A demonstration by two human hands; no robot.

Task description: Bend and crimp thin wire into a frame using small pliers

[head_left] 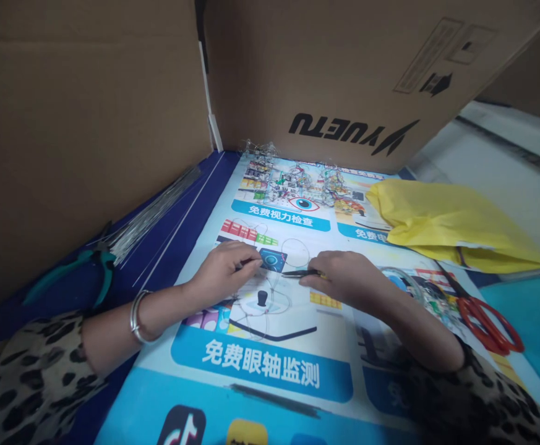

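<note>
My left hand (230,266) is closed in a pinch above the printed sheet, with a bracelet on its wrist. At its fingertips is a thin wire piece bent into loops (289,303), which spreads over the sheet below and between my hands. My right hand (344,275) is closed around a small pointed metal tool (295,273); its dark tip points left toward the wire. Most of this tool is hidden in my palm, so I cannot tell whether it is pliers or tweezers.
Teal-handled pliers (107,275) and a bundle of straight wires (151,216) lie at left. Tangled wire pieces (302,176) sit toward the back. Red-handled scissors (487,324) and a yellow bag (441,216) are at right. Cardboard walls (270,80) stand behind and left.
</note>
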